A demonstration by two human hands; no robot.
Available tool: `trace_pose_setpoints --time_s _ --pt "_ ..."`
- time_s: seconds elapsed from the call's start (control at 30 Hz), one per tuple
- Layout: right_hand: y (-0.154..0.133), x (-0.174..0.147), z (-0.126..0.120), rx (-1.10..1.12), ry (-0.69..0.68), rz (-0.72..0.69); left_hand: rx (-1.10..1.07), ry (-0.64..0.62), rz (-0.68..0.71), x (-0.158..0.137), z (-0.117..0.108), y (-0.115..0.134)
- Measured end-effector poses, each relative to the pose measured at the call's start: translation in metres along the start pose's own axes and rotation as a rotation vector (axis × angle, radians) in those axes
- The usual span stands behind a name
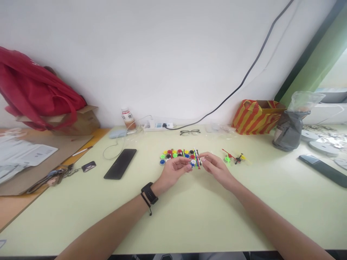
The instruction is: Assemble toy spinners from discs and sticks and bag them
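My left hand [176, 170], with a black watch on its wrist, is closed in a pinch at the front of a group of small coloured discs [179, 151]. A blue disc and a white disc lie around its fingertips; whatever it pinches is too small to make out. Facing it, my right hand [214, 168] is also pinched, beside a bundle of thin coloured arrow-shaped sticks [197, 153]. Something small and whitish shows at its fingertips, its kind unclear. Right of that hand lie a green disc with a red arrow stick [227, 157] and a black-and-yellow piece [240, 158].
A black phone [120, 164] lies to the left. Glasses [190, 132], a power strip [158, 126] and a bottle [128, 118] line the wall. On the right stand a striped bag [256, 117], a grey bag [287, 130] and a dark case [322, 169]. Keys [63, 173] lie far left.
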State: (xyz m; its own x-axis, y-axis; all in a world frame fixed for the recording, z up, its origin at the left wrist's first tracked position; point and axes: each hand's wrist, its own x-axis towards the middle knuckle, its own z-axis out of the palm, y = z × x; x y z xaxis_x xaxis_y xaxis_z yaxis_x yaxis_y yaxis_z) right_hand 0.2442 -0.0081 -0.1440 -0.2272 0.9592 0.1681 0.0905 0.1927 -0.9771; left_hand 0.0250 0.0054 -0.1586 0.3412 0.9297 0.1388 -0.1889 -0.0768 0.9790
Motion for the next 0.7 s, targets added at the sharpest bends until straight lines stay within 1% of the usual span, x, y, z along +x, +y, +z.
trace_pose_setpoints --time_s 0.1,0.17,0.23,0.43,0.57,0.7 --pt "0.0025 -0.0008 0.0019 0.068 -0.017 0.061 0.006 0.003 0.001 0.0005 -0.0006 0.0003" --pt "0.0057 -0.0007 0.0016 0.056 -0.071 0.120 0.008 0.011 0.003 0.0009 -0.0013 -0.0002" --pt "0.0070 -0.0001 0.0002 0.041 -0.111 0.141 0.005 0.017 0.003 0.0012 -0.0021 -0.0012" --pt "0.0002 0.0001 -0.0009 0.060 -0.084 0.042 0.003 0.000 -0.010 0.0015 -0.0038 -0.0049" --pt "0.0033 -0.0013 0.0024 0.064 -0.144 0.014 0.027 -0.020 -0.001 0.0006 -0.0035 -0.0046" --pt "0.0067 -0.0017 0.0044 -0.028 -0.191 0.008 0.038 -0.034 0.004 -0.0015 -0.0012 -0.0009"
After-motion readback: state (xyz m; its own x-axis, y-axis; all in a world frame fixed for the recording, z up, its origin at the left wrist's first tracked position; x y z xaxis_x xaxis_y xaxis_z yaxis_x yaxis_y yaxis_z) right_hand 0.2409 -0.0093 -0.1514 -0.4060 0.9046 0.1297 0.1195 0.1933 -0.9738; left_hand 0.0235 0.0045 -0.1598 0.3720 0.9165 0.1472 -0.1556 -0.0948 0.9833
